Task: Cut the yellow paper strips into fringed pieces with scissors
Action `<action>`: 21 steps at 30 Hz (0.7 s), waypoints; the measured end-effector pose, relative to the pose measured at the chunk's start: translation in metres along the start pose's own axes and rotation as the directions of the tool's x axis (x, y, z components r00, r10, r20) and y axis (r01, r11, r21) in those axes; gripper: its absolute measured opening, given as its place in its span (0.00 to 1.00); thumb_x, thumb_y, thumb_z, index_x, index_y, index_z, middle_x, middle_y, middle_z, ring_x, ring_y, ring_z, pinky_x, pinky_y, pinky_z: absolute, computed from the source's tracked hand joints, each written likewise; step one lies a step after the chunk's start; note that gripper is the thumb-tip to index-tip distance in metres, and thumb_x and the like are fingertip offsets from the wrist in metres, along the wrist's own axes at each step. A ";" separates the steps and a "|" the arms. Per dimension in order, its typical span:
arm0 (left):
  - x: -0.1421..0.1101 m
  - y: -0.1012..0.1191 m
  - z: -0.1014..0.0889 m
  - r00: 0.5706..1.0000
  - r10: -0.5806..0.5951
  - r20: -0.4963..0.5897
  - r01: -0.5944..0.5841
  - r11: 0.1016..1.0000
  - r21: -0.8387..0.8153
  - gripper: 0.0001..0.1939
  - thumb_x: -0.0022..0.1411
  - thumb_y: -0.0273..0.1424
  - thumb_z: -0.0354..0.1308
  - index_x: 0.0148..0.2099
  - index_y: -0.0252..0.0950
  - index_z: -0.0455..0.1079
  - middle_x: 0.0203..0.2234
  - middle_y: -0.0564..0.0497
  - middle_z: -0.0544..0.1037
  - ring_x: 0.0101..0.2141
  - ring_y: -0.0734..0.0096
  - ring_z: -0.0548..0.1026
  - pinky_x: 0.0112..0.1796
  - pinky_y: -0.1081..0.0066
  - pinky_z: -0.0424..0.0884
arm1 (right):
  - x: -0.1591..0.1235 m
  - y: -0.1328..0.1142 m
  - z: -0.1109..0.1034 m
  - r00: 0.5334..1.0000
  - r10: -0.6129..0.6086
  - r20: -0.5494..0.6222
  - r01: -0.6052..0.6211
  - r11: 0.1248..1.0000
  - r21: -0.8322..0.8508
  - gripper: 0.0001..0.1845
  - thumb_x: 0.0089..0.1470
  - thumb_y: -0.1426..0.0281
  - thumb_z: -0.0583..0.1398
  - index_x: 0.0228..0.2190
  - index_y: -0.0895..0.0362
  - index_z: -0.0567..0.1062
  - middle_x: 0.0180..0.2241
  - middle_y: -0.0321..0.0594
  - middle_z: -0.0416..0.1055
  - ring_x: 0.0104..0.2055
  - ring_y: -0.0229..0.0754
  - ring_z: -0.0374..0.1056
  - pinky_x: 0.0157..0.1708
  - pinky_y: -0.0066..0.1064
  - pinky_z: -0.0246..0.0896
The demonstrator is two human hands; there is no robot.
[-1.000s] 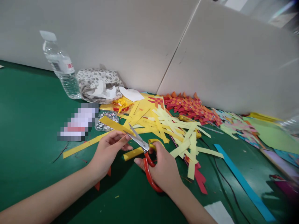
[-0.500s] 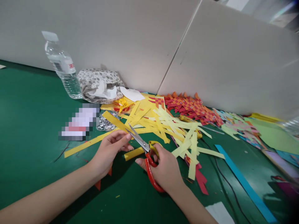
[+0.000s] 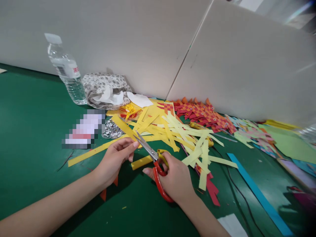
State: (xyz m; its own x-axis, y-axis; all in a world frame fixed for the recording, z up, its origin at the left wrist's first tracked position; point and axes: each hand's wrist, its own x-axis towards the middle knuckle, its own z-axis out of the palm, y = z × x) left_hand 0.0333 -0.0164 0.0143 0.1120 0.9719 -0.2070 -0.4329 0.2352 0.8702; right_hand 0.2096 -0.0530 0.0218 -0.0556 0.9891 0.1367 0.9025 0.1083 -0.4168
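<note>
My left hand is closed in a pinch on a yellow paper strip, whose far end sticks up and to the left. In my right hand are scissors with red handles, fingers through the loops. Their blades are slightly parted and point up-left, with the tips at the strip close to my left thumb; whether they touch it is hard to tell. Beneath the scissors lies another yellow strip. Orange paper points peek out below my left forearm, the rest of that piece hidden.
Yellow and pale strips lie heaped beyond my hands. Behind them is a pile of red-orange woven paper fish. A water bottle, a patterned pouch and a bag of googly eyes stand left. A blue strip and dark cord lie right.
The held yellow strip has shifted slightly, its far end now a little to the right. My left fingers have curled in a bit. The scissors have hardly moved.
</note>
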 end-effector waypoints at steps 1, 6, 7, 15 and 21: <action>0.000 0.000 0.000 1.000 0.001 0.007 -0.001 1.000 0.006 0.11 0.45 0.35 0.69 0.26 0.35 0.72 0.16 0.61 0.69 0.16 0.86 0.62 0.19 0.82 0.58 | 0.000 0.000 0.000 1.000 -0.005 -0.007 0.004 1.000 -0.005 0.21 0.42 0.51 0.61 0.24 0.53 0.61 0.18 0.29 0.60 0.18 0.35 0.56 0.19 0.25 0.47; -0.002 0.003 0.001 0.998 -0.027 0.052 0.025 0.999 0.040 0.11 0.46 0.35 0.69 0.25 0.35 0.71 0.13 0.60 0.66 0.15 0.84 0.60 0.19 0.80 0.56 | -0.001 0.000 -0.001 0.999 -0.034 -0.039 0.033 0.999 -0.015 0.21 0.43 0.49 0.60 0.24 0.53 0.62 0.17 0.29 0.59 0.17 0.35 0.56 0.18 0.25 0.48; -0.002 0.003 0.001 0.998 -0.031 0.056 0.029 0.999 0.045 0.11 0.46 0.35 0.69 0.24 0.35 0.71 0.13 0.60 0.66 0.16 0.83 0.60 0.19 0.80 0.56 | -0.002 0.000 -0.001 0.998 -0.040 -0.044 0.040 0.999 -0.012 0.22 0.43 0.49 0.60 0.23 0.53 0.62 0.17 0.29 0.59 0.17 0.35 0.56 0.18 0.25 0.48; -0.002 0.002 0.000 0.995 -0.049 0.084 0.046 0.998 0.047 0.09 0.47 0.35 0.68 0.27 0.36 0.73 0.12 0.60 0.65 0.16 0.83 0.58 0.19 0.80 0.55 | -0.001 0.001 0.000 0.997 -0.054 -0.050 0.056 0.998 0.033 0.24 0.43 0.50 0.61 0.20 0.53 0.57 0.15 0.28 0.57 0.17 0.33 0.53 0.18 0.25 0.47; -0.001 0.001 0.000 0.995 -0.046 0.084 0.043 0.998 0.042 0.09 0.48 0.35 0.68 0.28 0.36 0.74 0.12 0.60 0.66 0.16 0.84 0.59 0.19 0.81 0.55 | -0.001 0.002 0.000 0.997 -0.045 -0.066 0.047 0.998 0.039 0.26 0.42 0.48 0.61 0.19 0.53 0.56 0.15 0.28 0.55 0.17 0.33 0.52 0.18 0.25 0.46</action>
State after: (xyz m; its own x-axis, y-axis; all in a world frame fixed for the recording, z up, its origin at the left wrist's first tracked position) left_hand 0.0326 -0.0172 0.0155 0.2067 0.9560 -0.2084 -0.3897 0.2758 0.8787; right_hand 0.2113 -0.0542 0.0211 -0.0676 0.9745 0.2140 0.8818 0.1587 -0.4442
